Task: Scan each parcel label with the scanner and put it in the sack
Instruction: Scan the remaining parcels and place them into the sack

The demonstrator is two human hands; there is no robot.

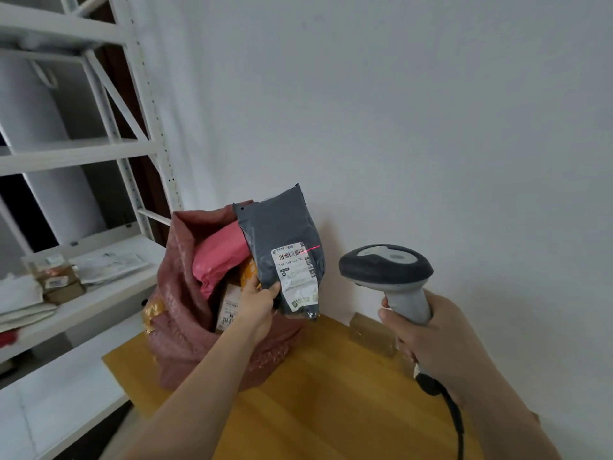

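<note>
Left hand [257,302] pinches the grey parcel [282,242] by its lower edge, upright at frame centre above the open red sack [185,293]. Right hand [441,336] grips the scanner [388,270] at right; a red line crosses the label [295,273].

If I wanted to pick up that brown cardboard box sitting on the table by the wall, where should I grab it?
Probably from above, fingers pinching its two long sides. The small brown box lies flat on the wooden table, close to the wall, so its far side looks cramped. The right hand holding the scanner partly hides its right end.
</note>
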